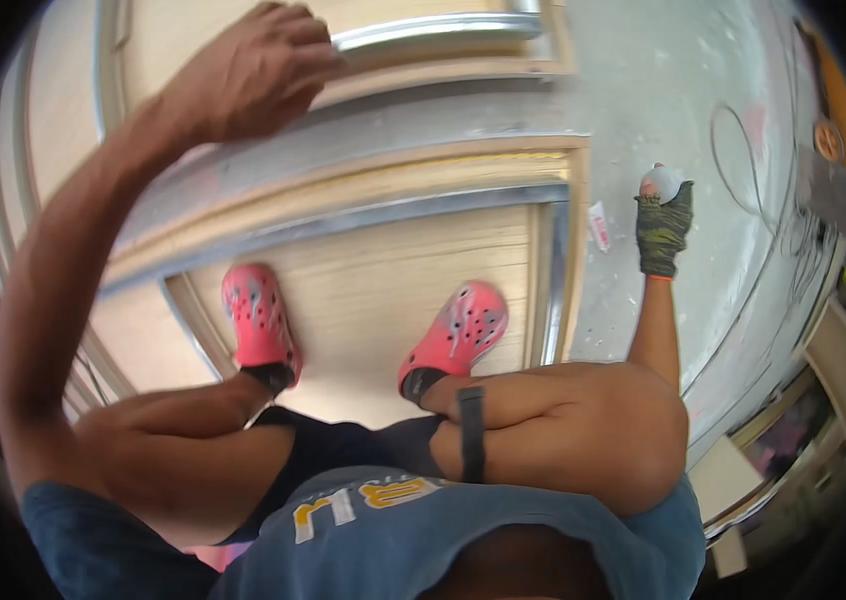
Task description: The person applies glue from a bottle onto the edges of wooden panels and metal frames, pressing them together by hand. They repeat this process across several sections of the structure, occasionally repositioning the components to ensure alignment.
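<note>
My left hand (268, 75), bare, reaches to the upper left over a wooden-framed panel with its fingers curled closed. Beside its knuckles runs a shiny metal channel (438, 32); whatever the fingers hold is hidden. My right hand (665, 225) wears a dark green patterned glove with bare fingertips showing. It is closed on a small round whitish object (661, 184), too blurred to name, above the grey floor. Left of that hand lies a small white tube with red print (599, 227).
My pink clogs (456, 333) stand on a light wooden panel (363, 330) edged with metal strips and timber (576, 240). A thin cable (733, 195) loops over the floor (633, 90) at right. Boards and boxes (728, 488) stand at lower right.
</note>
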Tool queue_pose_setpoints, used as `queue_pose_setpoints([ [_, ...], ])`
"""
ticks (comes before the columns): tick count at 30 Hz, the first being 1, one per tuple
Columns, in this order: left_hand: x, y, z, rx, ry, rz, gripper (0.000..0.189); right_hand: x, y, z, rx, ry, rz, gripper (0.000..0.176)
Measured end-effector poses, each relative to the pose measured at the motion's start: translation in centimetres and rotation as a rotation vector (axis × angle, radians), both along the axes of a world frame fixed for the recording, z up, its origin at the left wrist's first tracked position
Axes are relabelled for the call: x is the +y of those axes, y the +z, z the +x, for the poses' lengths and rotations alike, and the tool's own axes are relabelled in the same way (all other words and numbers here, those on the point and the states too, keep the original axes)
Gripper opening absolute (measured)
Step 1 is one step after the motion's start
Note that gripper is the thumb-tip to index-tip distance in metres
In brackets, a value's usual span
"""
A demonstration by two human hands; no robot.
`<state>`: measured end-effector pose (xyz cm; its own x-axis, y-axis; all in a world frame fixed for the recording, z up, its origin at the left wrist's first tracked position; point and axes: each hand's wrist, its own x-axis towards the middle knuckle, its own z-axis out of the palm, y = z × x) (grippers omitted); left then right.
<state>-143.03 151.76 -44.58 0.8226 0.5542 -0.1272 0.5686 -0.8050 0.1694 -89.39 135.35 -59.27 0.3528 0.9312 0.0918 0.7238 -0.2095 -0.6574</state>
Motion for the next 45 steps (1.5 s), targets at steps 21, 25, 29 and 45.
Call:
queue_pose_setpoints([
  [21,-6.9,-2.3,-19.3,-0.064,0.233,-0.288,0.025,-1.0,14.1,-23.8,-0.329,0.753,-0.436,0.036],
  [25,-6.4,-1.8,-22.4,-0.059,0.32,-0.089,0.034,0.9,13.8,-26.3,-0.32,0.789,-0.587,0.037],
  [29,-6.0,-2.5,-24.7,0.071,0.471,-0.012,0.059,1.7,13.4,-27.4,-0.299,0.759,-0.69,0.031],
  [45,-6.2,-2.6,-24.5,0.362,0.5,-0.17,0.08,2.9,13.2,-28.9,-0.518,0.779,-0.916,0.051],
])
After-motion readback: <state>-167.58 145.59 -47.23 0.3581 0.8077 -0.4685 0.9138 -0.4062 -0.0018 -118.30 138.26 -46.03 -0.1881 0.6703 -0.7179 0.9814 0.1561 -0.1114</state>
